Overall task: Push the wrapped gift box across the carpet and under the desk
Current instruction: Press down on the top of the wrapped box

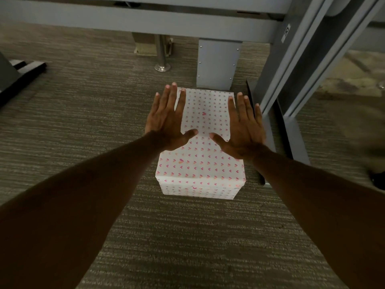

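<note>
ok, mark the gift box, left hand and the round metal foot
gift box [201,165]: head view, top face near edge.
left hand [166,124]: head view, back of hand.
round metal foot [162,67]: head view, floor flange.

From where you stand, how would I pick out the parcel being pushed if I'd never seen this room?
Find the grey metal desk frame spanning the top of the view, then look down the grey-brown carpet in front of it. There sits a white paper-wrapped gift box with the left hand and right hand spread open above it. It alone is pale and dotted with small pink hearts.
</note>
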Demonstrator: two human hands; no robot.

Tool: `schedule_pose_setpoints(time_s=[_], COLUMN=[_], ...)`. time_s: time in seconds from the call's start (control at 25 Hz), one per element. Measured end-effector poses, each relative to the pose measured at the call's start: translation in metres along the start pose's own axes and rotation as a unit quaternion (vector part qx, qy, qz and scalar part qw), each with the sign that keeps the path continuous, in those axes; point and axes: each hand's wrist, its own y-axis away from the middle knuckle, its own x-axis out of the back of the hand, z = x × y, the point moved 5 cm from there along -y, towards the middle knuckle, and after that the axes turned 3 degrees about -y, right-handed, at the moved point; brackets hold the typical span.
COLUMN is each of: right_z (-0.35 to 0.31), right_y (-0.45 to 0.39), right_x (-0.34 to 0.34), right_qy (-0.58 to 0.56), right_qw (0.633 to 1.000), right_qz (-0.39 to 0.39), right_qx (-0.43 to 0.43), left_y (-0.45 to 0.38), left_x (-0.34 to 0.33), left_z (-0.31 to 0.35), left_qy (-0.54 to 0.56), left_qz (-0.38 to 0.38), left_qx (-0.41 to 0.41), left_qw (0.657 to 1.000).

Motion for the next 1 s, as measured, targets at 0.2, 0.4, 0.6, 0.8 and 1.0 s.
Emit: schedule_pose_setpoints(time_s=[0.2, 0.4, 0.6, 0.8, 1.0], right_z=[-0.001, 0.005, 0.01, 0.015, 0.021], right_y=[-0.004, -0.003, -0.004, -0.001, 0.013], right_x=[0.001, -0.002, -0.003, -0.009, -0.026], right_qy=[0.005, 0.011, 0.014, -0.017, -0.07], right_qw=[1.0, 1.0, 1.0, 0.999, 0.995], right_qz=[0.003, -0.002, -0.007, -0.02, -0.048], right_qx=[0.004, -0.001, -0.009, -0.026, -0.057], left_y=[0.003, 0.001, -0.002, 0.005, 0.017], left_x=[0.0, -0.003, -0.009, -0.025, -0.052], left_z=[-0.001, 0.0, 0.002, -0.001, -0.019], left_qy=[0.001, -0.005, -0.003, 0.063, 0.148], left_qz=[-0.005, -0.006, -0.002, -0.051, -0.114], left_qx=[0.002, 0.001, 0.003, 0.037, 0.144], left_qw=[1.0, 1.0, 1.0, 0.996, 0.972])
